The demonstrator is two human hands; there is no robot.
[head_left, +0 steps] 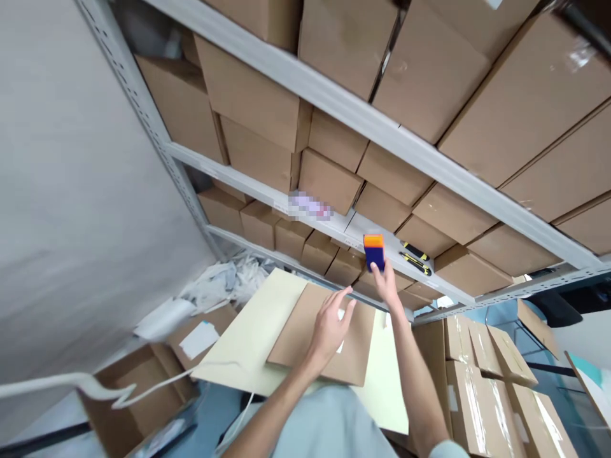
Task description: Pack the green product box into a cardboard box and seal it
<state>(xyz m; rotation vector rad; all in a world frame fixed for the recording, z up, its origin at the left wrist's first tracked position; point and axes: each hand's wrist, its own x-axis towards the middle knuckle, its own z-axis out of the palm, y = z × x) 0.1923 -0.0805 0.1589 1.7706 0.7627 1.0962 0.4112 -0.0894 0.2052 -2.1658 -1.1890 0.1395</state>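
right hand: fingers closed on 1 orange-and-blue block, center of frame, at shelf edge | left hand: open, flat on 1 brown cardboard sheet, lower center | 2 yellow-black utility knives on shelf, right of block

Cardboard boxes are filling the grey metal shelving in stacked rows. Two utility knives are lying on a shelf ledge. Crumpled white paper is lying beside the wall. Taped boxes are standing at the right.
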